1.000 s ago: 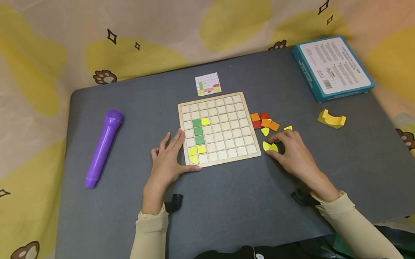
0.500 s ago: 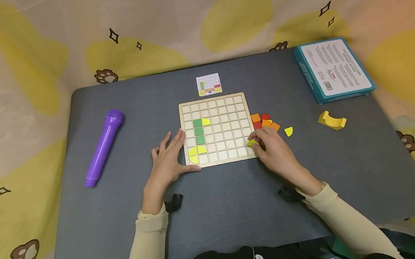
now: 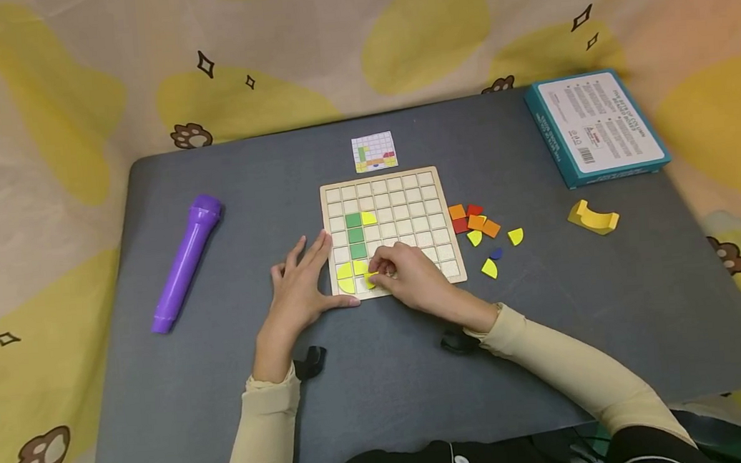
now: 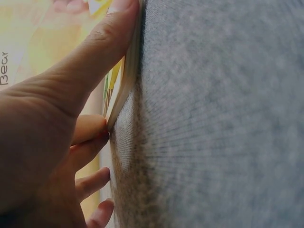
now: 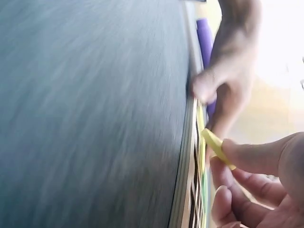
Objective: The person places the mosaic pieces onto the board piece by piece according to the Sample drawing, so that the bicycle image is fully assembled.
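A seated person's right hand pinches a thin yellow piece between thumb and fingers at the 7 o'clock part of a gridded board. Half a second earlier it was at the board's 4 o'clock edge; the crossing suggests that the work has passed from picking to placing. Whether the tilted piece touches the grid cannot be told. At 8 o'clock, the left hand steadies the board, its fingers extended, thumb along the near edge.

The pale board looks wooden, its square cells bearing flat green squares and smooth, round-edged yellow quarters. Orange and red squares overlap at 3 o'clock; a small blue chip, now uncovered, lies just below them on the matte gray bench. A printed card sits at 12 o'clock.
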`<state>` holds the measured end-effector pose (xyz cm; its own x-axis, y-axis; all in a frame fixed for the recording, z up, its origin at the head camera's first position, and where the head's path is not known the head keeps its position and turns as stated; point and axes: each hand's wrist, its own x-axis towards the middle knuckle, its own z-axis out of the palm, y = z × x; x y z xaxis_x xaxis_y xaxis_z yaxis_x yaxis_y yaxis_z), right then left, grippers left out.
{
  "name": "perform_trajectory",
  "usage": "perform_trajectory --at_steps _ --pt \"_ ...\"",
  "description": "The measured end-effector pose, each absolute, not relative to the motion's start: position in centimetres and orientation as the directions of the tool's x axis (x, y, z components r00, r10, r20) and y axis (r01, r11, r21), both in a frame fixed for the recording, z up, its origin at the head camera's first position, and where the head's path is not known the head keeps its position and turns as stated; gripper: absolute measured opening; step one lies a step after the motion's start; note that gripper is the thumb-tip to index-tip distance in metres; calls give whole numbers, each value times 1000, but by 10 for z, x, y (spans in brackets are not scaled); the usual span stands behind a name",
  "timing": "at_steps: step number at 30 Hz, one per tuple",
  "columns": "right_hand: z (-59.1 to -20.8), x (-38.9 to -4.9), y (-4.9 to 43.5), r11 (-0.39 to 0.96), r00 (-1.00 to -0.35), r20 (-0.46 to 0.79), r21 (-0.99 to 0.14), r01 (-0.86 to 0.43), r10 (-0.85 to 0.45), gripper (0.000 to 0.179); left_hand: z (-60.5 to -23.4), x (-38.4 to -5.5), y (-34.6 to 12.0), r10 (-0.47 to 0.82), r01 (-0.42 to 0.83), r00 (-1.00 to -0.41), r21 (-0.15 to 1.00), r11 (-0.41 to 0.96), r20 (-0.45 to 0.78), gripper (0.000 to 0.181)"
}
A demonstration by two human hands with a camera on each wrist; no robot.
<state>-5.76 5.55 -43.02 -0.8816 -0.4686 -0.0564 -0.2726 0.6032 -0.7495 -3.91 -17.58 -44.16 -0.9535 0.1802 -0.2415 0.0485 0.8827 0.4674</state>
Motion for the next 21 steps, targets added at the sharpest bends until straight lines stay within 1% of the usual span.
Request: perform_trajectory --at_steps 5,10,15,21 --pt "-433 -57 41 657 -875 -46 -679 -327 -483 6 -441 -39 -176 184 52 -952 465 884 -243 130" --pt "-438 -58 35 688 -874 -10 -622 -375 -485 12 -441 -40 -177 179 48 -953 460 887 -245 130" --pt "-438 -61 34 701 -878 -27 -614 -362 -477 20 -440 -39 -176 180 53 -954 457 888 -239 129" --pt "-438 -57 49 715 -894 -42 -618 -327 -446 23 -440 -39 -175 178 49 -954 460 886 -241 129"
